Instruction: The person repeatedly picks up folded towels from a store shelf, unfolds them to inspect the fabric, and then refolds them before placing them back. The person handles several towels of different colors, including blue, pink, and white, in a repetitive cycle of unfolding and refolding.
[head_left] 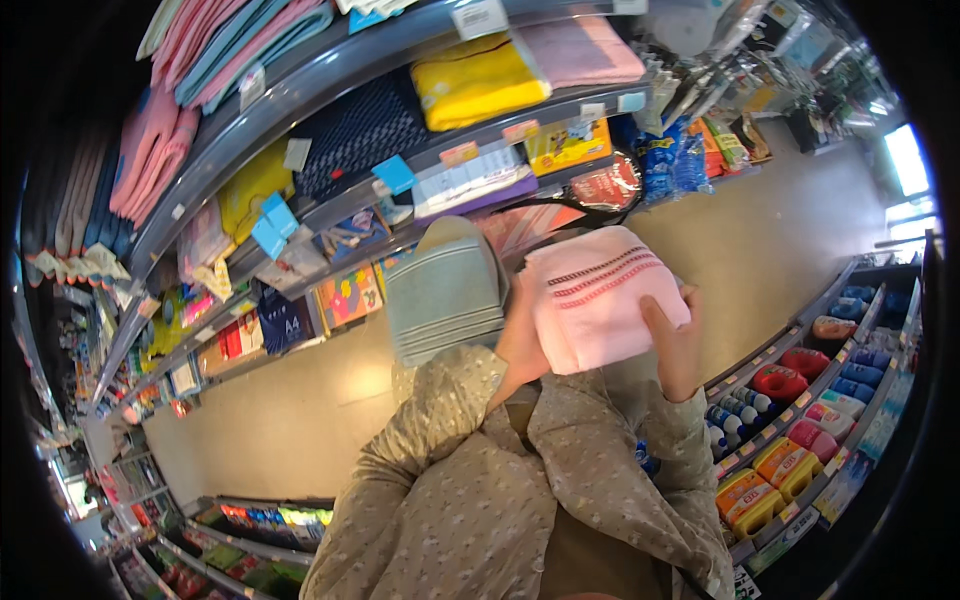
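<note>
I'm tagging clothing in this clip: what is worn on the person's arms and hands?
Both arms wear loose, long sleeves of grey-beige cloth sprinkled with small pale marks, reaching the wrists. The left hand and right hand are bare: no gloves; no rings or watch visible on the fingers or wrists.

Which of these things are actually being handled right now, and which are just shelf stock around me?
In hand:
pink towel, held by the right hand and the left hand
grey-green towel, folded, at the left arm

Just around:
yellow towel on the upper shelf
navy towel beside it
bottles on the lower right shelves
</note>
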